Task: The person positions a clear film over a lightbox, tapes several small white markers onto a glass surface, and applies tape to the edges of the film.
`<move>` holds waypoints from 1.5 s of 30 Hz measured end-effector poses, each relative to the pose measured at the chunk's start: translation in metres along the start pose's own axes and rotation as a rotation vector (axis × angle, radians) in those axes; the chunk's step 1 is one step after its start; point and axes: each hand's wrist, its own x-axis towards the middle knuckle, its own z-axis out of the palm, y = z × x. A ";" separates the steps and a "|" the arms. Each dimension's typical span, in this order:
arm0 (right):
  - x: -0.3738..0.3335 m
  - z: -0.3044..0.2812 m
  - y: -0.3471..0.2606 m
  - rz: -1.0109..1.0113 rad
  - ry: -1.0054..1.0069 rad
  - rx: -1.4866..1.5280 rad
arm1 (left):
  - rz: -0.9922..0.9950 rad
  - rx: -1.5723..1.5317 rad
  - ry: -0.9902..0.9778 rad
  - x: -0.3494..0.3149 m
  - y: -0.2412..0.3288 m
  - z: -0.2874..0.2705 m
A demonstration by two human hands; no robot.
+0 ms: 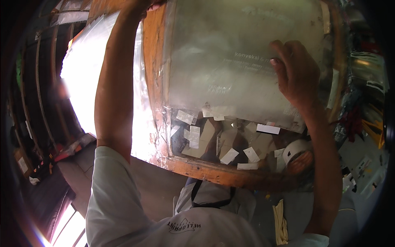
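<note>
Reaching across a wooden frame [197, 169] with both bare arms. Holding the right hand [298, 70] over the right half of the frame's inside, above a hazy, see-through sheet [218, 45], with fingers loosely bent, a small gap left between thumb and forefinger, and nothing seen in it; cannot tell whether touching the sheet. Keeping the left hand [151, 5] by the far end of the frame's left rail, mostly cut off by the top edge of the view; cannot tell whether spread, closed or gripping anything. Showing the sheet flat inside the frame, filling most of the middle and far part, marked with faint pale lettering. Leaving white slips [194, 138] scattered inside the frame between the sheet and the near rail, some straight, some askew. Showing also a white-rimmed roll [290, 151] inside the frame's near right corner, just beside the right forearm. Glaring white to the left of the frame, a stretch of plastic [84, 78], partly behind the left arm. Showing a pale shirt [144, 214] on the near side of the frame, and a bundle of cream strips [280, 224] beyond the near rail, toward the right
</note>
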 end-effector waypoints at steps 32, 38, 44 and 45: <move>0.001 0.003 0.004 -0.047 0.047 0.033 | -0.007 -0.134 -0.090 -0.162 -0.030 -0.008; 0.000 0.005 0.008 -0.086 0.091 0.029 | 0.019 -0.399 0.009 -0.185 -0.017 0.001; 0.000 0.006 0.007 -0.092 0.097 0.033 | 0.080 -0.492 0.037 -0.184 -0.030 -0.001; -0.001 0.006 0.007 -0.090 0.096 0.035 | 0.090 -0.504 0.020 -0.183 -0.033 -0.003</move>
